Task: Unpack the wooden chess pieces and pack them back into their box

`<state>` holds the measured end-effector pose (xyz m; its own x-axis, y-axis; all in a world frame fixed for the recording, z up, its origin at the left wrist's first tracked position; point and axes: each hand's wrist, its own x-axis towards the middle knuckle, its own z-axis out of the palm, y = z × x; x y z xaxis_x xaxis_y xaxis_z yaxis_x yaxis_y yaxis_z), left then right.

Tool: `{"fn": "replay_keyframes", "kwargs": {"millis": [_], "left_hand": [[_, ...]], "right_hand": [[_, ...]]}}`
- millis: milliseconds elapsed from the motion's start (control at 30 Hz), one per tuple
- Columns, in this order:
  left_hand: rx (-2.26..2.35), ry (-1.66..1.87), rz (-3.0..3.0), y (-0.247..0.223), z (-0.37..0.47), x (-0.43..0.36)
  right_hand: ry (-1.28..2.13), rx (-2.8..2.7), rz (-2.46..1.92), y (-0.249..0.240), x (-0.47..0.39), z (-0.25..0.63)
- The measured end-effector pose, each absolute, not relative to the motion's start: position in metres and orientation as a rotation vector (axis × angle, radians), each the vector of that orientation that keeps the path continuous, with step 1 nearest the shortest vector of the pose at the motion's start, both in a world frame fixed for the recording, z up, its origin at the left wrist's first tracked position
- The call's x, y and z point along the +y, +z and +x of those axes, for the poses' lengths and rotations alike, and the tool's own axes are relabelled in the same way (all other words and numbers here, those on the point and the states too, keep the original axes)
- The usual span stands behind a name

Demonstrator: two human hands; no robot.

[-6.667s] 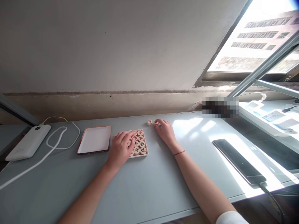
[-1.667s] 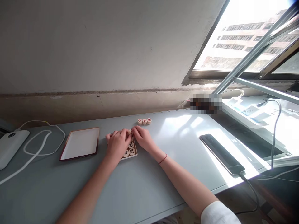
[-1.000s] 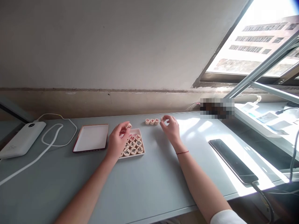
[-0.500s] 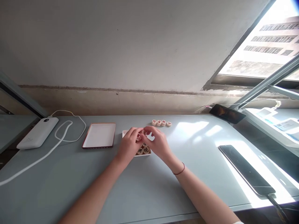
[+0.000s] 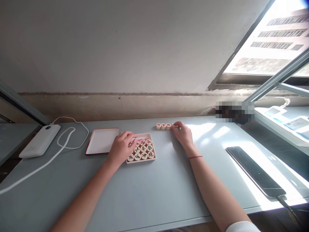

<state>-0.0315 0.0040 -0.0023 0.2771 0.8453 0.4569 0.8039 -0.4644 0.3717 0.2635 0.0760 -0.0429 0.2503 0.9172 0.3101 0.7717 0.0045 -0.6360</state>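
A white open box [image 5: 154, 154] holds rows of round wooden pieces marked with black and red characters. My left hand [image 5: 122, 145] rests over the box's left side, its curled fingertips at a piece in the upper left; what they grip is too small to make out. Behind the box and to its right, round pieces [image 5: 163, 126] stand in a short row near the table's back edge. My right hand [image 5: 183, 134] is at the right end of that row, thumb and fingers closed round the rightmost piece [image 5: 174, 125].
A white-lined lid [image 5: 101, 141] lies left of the box. Farther left are a white power bank [image 5: 40, 141] and its looping cable [image 5: 54, 156]. A dark phone [image 5: 254, 170] lies on the grey table [image 5: 154, 196] at the right.
My right hand has moved from the box to the right end of the row behind it. My left hand has shifted slightly left, uncovering most of the pieces in the box.
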Motion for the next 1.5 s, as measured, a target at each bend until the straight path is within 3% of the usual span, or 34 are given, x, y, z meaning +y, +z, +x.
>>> {"fn": "replay_keyframes", "kwargs": {"millis": [267,533,700,967,1500], "left_hand": [[1.698,1.001,2.391,-0.002,-0.052,0.000],[1.719,0.856,2.419,-0.013,-0.056,0.003],[1.770,0.745,2.495,-0.013,-0.055,0.002],[1.738,0.608,2.556,-0.014,-0.048,-0.002],[1.566,0.604,2.534,0.000,-0.051,-0.004]], "right_hand": [[0.159,-1.632,-1.818,-0.049,0.075,0.263],[0.230,-1.678,-1.786,-0.044,0.072,0.264],[0.070,-1.611,-1.686,-0.027,0.061,0.244],[0.592,-2.002,-1.416,-0.015,0.026,0.172],[0.546,-1.989,-1.463,-0.020,0.020,0.165]]}}
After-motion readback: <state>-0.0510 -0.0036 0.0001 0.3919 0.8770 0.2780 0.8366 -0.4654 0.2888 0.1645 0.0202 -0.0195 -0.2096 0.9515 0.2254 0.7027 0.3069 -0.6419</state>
